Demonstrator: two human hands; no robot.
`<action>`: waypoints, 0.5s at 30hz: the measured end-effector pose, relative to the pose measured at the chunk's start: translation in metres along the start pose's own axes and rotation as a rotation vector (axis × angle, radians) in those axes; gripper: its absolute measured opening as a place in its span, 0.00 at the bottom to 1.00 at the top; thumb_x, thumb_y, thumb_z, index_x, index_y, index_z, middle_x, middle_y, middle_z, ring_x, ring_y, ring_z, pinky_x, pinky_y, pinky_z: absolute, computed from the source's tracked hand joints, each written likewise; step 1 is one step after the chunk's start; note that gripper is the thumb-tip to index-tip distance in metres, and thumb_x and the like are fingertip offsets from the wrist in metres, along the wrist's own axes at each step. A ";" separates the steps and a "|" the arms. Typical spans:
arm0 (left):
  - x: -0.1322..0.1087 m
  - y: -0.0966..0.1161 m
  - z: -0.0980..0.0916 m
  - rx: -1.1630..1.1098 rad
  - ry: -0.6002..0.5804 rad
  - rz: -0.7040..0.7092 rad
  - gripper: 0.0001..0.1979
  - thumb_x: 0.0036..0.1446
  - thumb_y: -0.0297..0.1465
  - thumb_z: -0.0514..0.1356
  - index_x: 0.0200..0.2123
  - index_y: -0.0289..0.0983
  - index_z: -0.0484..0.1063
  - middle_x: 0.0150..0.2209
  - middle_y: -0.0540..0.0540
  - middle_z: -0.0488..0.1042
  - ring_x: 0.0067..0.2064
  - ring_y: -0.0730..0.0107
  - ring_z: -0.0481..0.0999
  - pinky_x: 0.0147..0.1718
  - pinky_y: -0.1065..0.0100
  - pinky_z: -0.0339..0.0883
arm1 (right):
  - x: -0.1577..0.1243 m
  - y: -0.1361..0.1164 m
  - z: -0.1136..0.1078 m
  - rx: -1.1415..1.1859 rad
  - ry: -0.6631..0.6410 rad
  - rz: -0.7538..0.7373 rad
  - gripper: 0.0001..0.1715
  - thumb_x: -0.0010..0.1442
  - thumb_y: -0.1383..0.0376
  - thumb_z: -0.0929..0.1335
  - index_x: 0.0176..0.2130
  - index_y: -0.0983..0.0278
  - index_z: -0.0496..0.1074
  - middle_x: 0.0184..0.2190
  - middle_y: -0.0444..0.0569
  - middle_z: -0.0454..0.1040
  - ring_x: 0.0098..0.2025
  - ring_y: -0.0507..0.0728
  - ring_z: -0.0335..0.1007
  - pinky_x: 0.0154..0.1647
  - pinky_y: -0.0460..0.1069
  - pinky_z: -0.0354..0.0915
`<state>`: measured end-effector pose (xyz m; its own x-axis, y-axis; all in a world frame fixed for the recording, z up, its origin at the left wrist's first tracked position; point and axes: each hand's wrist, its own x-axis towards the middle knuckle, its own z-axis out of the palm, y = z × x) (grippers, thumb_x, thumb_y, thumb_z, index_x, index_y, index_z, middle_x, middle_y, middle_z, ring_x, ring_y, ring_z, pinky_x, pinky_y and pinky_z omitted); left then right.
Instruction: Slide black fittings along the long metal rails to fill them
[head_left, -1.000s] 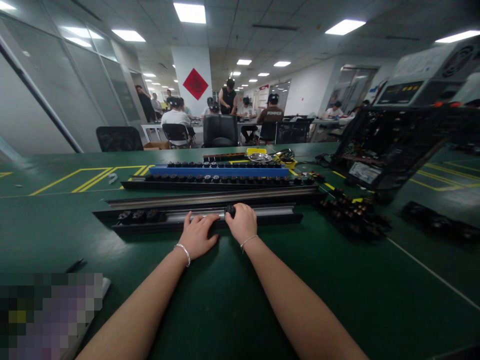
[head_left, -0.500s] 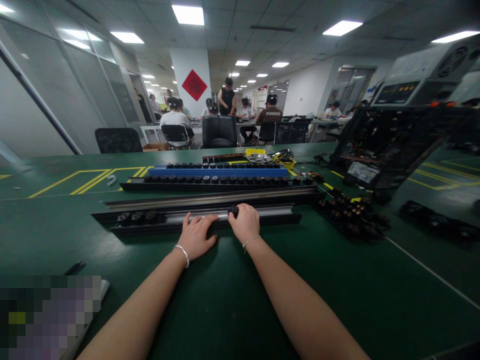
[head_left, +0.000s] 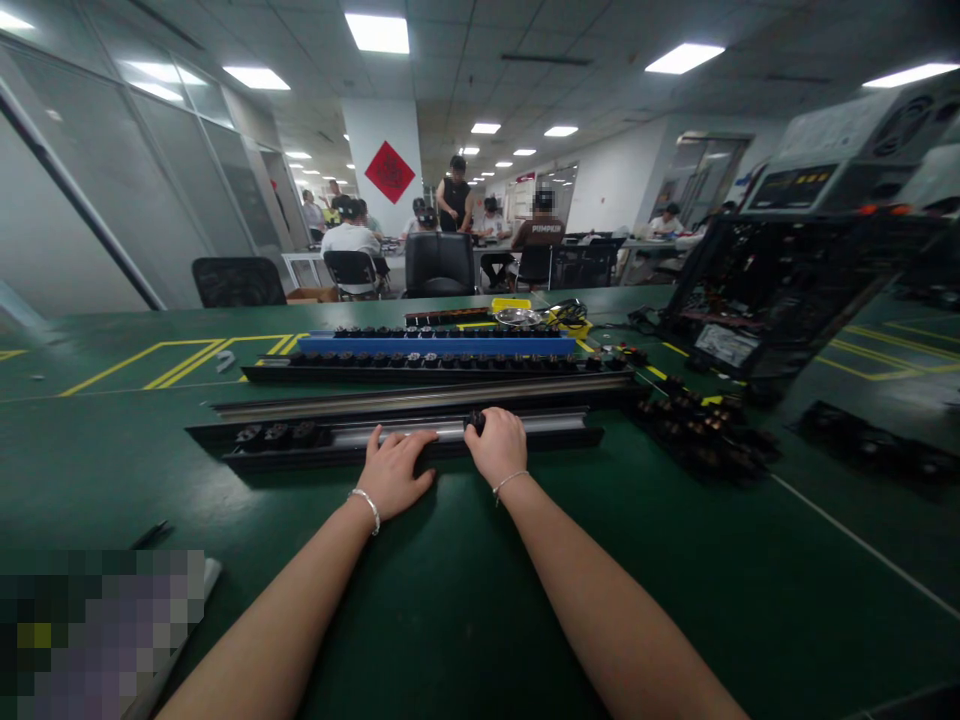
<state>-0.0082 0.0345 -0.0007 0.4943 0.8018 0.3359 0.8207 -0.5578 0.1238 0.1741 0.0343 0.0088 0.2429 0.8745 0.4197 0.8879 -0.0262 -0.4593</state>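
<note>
A long black channel (head_left: 566, 436) with a pale inner floor lies across the table in front of me. Three black socket modules (head_left: 276, 434) sit in its left end. My left hand (head_left: 394, 468) rests with spread fingers over the near edge of the channel, holding nothing. My right hand (head_left: 499, 442) pinches another black socket module (head_left: 473, 421) at the channel, right of the middle. Its lower side is hidden, so I cannot tell whether it touches the floor of the channel.
Behind lie another channel (head_left: 420, 397) and a blue strip (head_left: 442, 345) among rows of sockets. A heap of dark parts with coppery bits (head_left: 701, 430) is at the right, near an open computer case (head_left: 780, 290). A blurred-out flat object (head_left: 105, 640) lies front left. People sit beyond.
My right hand has shifted a little to the right along the channel with the socket module in its fingers. My left hand has stayed in place.
</note>
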 end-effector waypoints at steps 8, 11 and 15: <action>0.000 0.000 0.001 -0.016 0.004 -0.001 0.24 0.51 0.37 0.55 0.53 0.47 0.61 0.51 0.49 0.71 0.52 0.58 0.67 0.60 0.44 0.32 | 0.000 0.009 -0.007 -0.018 0.016 0.007 0.12 0.55 0.62 0.62 0.35 0.66 0.71 0.37 0.54 0.73 0.43 0.58 0.64 0.48 0.52 0.54; 0.001 0.000 0.001 -0.012 0.004 -0.009 0.23 0.51 0.37 0.56 0.53 0.47 0.61 0.50 0.49 0.72 0.51 0.58 0.68 0.60 0.44 0.32 | 0.001 0.012 -0.009 -0.024 0.010 0.008 0.12 0.55 0.62 0.62 0.35 0.66 0.71 0.37 0.54 0.73 0.44 0.58 0.64 0.49 0.52 0.54; 0.001 0.000 0.001 -0.011 -0.001 -0.014 0.24 0.51 0.37 0.56 0.53 0.47 0.61 0.50 0.49 0.72 0.51 0.58 0.68 0.60 0.44 0.32 | 0.002 0.015 -0.010 -0.030 -0.004 0.006 0.13 0.55 0.62 0.62 0.36 0.66 0.71 0.38 0.54 0.72 0.44 0.58 0.64 0.48 0.52 0.54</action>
<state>-0.0078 0.0353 -0.0012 0.4832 0.8097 0.3330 0.8244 -0.5488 0.1384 0.1922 0.0307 0.0108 0.2466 0.8763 0.4138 0.8977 -0.0458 -0.4382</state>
